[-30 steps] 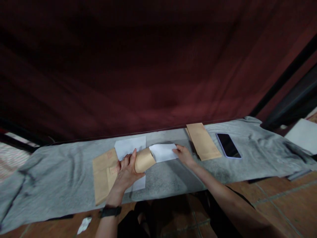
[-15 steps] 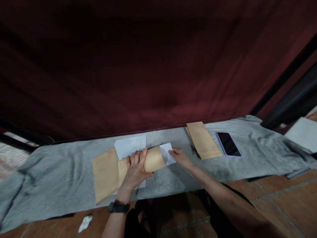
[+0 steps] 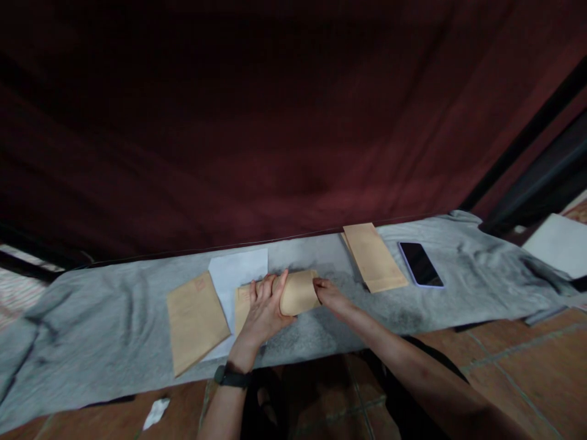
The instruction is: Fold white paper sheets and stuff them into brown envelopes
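Observation:
A brown paper envelope point(image 3: 300, 292) lies on the grey cloth, its mouth bowed open toward the right. My left hand point(image 3: 266, 308) grips it from the left, thumb along the near edge and fingers spread over the far side. At the mouth, my right hand point(image 3: 331, 296) has its fingertips inside, hidden by the envelope. The white paper it was pinching is out of sight within. Left of my left hand, another brown envelope point(image 3: 197, 321) with a small red print rests partly over white sheets point(image 3: 238, 266).
Several brown envelopes point(image 3: 373, 256) are stacked to the right, with a phone point(image 3: 420, 264) in a purple case beside them. The grey cloth point(image 3: 110, 318) covers a narrow bench before a dark red curtain point(image 3: 293, 134). A crumpled tissue point(image 3: 156, 413) lies on the tiled floor.
The white paper has gone into the envelope, pushed left by my right hand. My left hand and the envelope have shifted slightly right, away from the envelope on the left.

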`<state>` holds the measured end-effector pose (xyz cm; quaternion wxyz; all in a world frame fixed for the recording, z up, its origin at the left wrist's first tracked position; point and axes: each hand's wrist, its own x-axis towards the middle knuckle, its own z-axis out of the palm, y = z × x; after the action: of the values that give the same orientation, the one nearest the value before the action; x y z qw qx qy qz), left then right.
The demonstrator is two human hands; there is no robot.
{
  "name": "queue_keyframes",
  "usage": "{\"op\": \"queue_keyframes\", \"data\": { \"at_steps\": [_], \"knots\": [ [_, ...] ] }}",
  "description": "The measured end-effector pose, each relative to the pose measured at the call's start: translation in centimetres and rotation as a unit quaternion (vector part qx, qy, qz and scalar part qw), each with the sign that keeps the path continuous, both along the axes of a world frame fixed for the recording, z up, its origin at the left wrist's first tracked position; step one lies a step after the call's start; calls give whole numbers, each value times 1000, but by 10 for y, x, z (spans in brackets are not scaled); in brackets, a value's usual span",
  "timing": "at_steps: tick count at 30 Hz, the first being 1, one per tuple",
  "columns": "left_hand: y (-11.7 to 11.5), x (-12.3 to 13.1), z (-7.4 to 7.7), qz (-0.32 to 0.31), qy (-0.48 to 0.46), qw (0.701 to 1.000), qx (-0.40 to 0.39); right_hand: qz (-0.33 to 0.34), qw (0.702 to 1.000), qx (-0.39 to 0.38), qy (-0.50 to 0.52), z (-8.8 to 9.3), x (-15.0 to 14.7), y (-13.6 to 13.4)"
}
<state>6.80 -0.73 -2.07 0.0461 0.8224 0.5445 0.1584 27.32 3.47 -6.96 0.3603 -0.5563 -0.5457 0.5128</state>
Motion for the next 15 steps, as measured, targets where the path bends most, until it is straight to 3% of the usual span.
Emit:
{"op": "queue_keyframes", "data": {
  "at_steps": [6,11,15],
  "knots": [
    [1,1,1,-1,-8,1000,-3,-23,999,6,34,-3,0,3],
    [1,0,1,-4,11,1000,17,-102,985,52,129,-1,4,1],
    [0,-1,2,-15,19,999,28,-82,965,-41,247,4,11,-1]
  ]
}}
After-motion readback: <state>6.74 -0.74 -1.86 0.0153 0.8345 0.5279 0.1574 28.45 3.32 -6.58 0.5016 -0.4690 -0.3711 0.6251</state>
